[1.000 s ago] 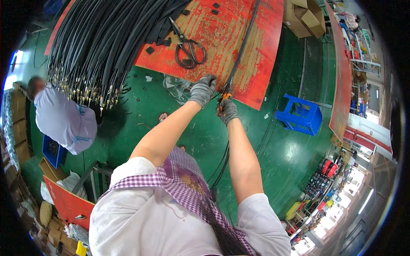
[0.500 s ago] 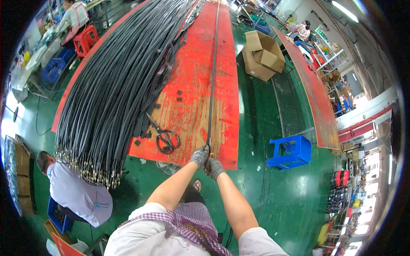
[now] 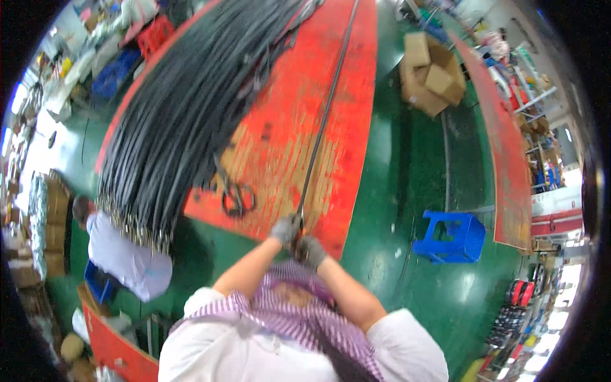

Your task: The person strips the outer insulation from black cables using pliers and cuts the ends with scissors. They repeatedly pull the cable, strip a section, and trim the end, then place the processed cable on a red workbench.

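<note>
Both my hands wear grey gloves and meet at the near edge of the long red table. My left hand is closed around the near end of a long, thin black sleeved cable, which stretches straight away to the table's far end. My right hand, just below and right of it, is closed at the same end. A small orange spot shows between the hands; what the right fingers grip is hidden. Black-handled scissors lie to the left on the worn tabletop.
A thick bundle of black cables covers the table's left side, metal ends hanging over the edge. A person in a pale top sits below it. A blue stool and an open cardboard box stand right.
My hands have come closer to my body, off the table's edge, with the cable end between them. The whole view has shifted and blurred; the scissors have stayed on the table.
</note>
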